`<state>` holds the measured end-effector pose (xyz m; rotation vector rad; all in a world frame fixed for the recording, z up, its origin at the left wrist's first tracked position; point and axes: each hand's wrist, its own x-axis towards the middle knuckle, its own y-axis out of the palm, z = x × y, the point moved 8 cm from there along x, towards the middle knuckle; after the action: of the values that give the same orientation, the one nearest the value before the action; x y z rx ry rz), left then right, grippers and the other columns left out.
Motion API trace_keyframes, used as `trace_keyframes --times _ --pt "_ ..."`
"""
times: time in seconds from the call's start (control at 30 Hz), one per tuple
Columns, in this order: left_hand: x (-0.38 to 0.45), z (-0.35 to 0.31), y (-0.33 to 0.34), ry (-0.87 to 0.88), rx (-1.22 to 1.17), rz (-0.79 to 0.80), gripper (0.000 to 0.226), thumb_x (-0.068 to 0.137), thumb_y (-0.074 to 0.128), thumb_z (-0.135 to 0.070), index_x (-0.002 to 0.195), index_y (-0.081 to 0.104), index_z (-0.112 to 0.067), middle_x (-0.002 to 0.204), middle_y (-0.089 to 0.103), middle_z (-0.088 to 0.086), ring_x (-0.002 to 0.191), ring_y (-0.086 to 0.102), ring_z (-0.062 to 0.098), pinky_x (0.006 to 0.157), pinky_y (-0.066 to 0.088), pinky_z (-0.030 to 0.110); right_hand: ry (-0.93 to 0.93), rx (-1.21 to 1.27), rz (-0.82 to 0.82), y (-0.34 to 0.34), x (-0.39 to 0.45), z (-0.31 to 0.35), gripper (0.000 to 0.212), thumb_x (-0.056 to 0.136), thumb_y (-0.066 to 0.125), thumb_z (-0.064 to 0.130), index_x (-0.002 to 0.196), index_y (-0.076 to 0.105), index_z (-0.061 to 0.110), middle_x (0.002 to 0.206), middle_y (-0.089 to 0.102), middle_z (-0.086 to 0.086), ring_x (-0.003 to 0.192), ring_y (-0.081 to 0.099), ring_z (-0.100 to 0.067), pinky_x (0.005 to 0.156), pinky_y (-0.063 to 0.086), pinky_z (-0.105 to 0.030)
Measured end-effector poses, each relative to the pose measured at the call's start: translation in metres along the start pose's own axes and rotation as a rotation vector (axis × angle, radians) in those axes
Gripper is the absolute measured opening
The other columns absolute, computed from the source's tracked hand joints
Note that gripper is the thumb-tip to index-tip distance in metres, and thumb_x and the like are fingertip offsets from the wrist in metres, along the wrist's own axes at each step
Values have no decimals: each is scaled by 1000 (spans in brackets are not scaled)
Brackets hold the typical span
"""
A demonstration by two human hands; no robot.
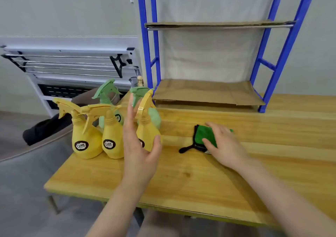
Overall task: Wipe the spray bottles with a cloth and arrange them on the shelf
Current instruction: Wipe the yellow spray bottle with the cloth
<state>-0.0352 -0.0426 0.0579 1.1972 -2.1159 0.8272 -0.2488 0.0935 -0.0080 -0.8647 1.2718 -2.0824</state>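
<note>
Grey folded rack (72,64) behind bottles (87,138)

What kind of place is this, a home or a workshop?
Probably a plain workroom or utility space, not a lived-in home. A bare wooden table holds a blue shelf lined with cardboard, a folded metal rack leans on the bare wall, and spray bottles stand beside a cloth.

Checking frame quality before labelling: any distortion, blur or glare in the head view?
Head view: wide-angle bend bows the blue shelf uprights and the table edge; soft overall, left hand slightly smeared by the yellow spray bottle; lighting even and diffuse, mild sheen on the wood, no harsh glare; green cloth reads clearly.
</note>
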Motion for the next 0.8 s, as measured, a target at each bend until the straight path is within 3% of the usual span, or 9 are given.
trace_keyframes --times 0.13,0.23,0.37,0.5,0.63,0.8 --pt "-6 26 4 -231 -102 -46 78 90 62 1 150 20 -28 152 34 -8 141 29 1 113 29 18 -25 -54 144 20 0 -5 55 101 37 47 151 27 25 157 32 1 145 27 -18 118 23 -34" --pt "-4 44 7 -312 -163 -65 72 92 60 -1 147 25 -32 146 40 -16 136 34 -7 108 31 11 -25 -53 237 23 6 -11 54 103 35 44 152 28 25 161 24 2 148 19 -18 120 16 -34" --pt "8 48 11 -315 20 -24 55 89 68 -15 130 40 -39 119 47 -34 114 45 -16 88 38 3 19 3 199 17 12 -24 49 102 42 38 149 37 25 158 30 1 146 24 -18 119 21 -35" --pt "24 42 25 -257 170 84 44 87 70 -24 124 48 -34 113 57 -19 112 51 0 90 45 23 -15 -13 105 8 18 -26 30 97 55 35 125 59 25 134 53 8 126 46 -15 106 41 -32" --pt "42 31 50 -197 141 189 38 88 69 -23 117 51 -41 106 58 -26 103 50 -15 83 38 5 -94 -80 -15 2 17 -18 10 97 53 28 104 60 26 105 55 12 100 51 -13 88 47 -28" --pt "71 33 99 -204 11 289 34 89 68 -20 115 54 -37 103 57 -28 97 48 -22 79 34 -3 -109 -186 29 10 25 -18 16 101 41 21 108 55 18 105 53 3 93 47 -16 82 45 -30"
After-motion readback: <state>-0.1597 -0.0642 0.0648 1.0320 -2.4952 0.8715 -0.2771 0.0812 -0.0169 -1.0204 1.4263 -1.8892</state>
